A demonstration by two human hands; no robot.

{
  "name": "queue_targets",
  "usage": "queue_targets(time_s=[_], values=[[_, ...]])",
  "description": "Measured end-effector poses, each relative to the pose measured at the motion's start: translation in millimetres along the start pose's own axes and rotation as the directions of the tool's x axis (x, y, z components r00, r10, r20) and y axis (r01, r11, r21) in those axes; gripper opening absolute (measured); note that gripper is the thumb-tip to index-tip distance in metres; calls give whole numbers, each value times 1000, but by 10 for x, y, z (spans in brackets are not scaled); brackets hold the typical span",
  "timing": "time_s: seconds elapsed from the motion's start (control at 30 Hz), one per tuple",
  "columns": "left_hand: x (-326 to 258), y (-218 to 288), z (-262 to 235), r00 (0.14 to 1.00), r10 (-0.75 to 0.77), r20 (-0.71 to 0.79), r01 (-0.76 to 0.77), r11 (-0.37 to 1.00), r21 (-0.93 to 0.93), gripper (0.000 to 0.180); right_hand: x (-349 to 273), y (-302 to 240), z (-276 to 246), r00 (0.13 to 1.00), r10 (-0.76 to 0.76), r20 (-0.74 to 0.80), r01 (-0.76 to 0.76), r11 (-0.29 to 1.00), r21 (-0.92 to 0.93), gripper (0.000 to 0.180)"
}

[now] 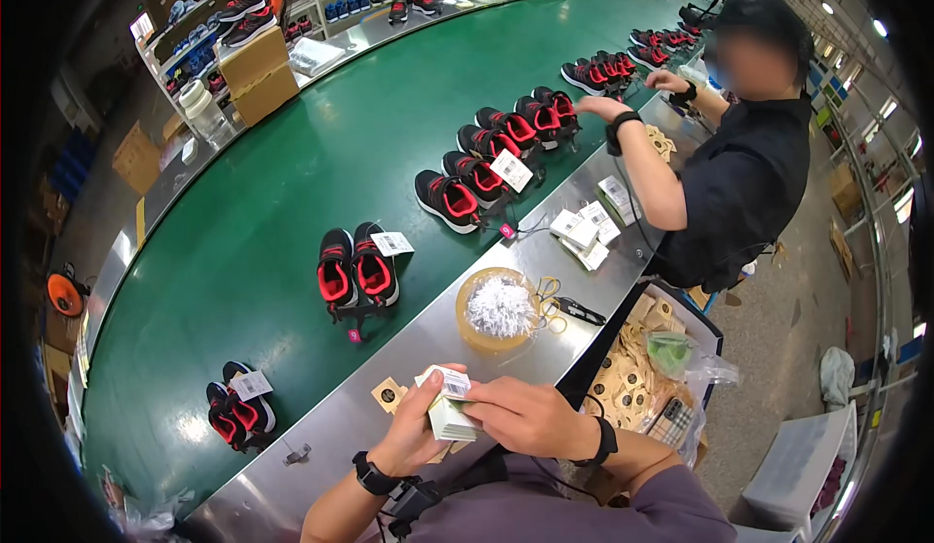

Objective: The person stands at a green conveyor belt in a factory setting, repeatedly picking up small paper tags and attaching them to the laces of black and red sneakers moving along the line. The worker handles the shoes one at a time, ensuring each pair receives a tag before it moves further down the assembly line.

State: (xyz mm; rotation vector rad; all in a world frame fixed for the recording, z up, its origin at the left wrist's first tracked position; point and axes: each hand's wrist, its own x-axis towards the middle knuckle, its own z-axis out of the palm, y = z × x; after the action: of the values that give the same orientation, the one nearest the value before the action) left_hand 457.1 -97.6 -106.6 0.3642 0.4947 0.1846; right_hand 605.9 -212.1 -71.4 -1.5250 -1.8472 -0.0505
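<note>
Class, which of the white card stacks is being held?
The stack in the person's left hand, touched by the right hand; the other stacks lie on the metal ledge.

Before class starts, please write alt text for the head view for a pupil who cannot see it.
A person's left hand holds a stack of white tags, its edge touched by the right hand, over a metal ledge. Black-and-red shoes, some tagged, stand on a green surface beyond; a co-worker in black stands at right.
</note>
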Motion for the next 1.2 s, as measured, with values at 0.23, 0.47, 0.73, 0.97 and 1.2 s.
queue_targets(time_s=[0.23, 0.47, 0.73, 0.97, 1.2], values=[[-68, 37, 23, 1000, 16, 26, -18, 994, 109, 35, 31, -24, -46, 999, -19, 36, 13, 988, 156, 20], [-57, -81, 27, 997, 71, -20, -70, 995, 71, 34, -33, -53, -53, 998, -54, 20, 54, 998, -18, 18], [-25, -147, 9, 985, 143, -99, -142, 990, 19, 34, -45, -21, -61, 999, 36, -38, -26, 968, 249, 15], [-57, -59, -79, 980, 172, -98, -169, 985, 44, 36, -149, -69, -254, 858, 509, -73, -352, 685, 638, 7], [-238, -43, 75, 988, 96, 119, -104, 993, 64, 58, -183, 165, -366, 943, 153, -297, -205, 967, -152, 14]])
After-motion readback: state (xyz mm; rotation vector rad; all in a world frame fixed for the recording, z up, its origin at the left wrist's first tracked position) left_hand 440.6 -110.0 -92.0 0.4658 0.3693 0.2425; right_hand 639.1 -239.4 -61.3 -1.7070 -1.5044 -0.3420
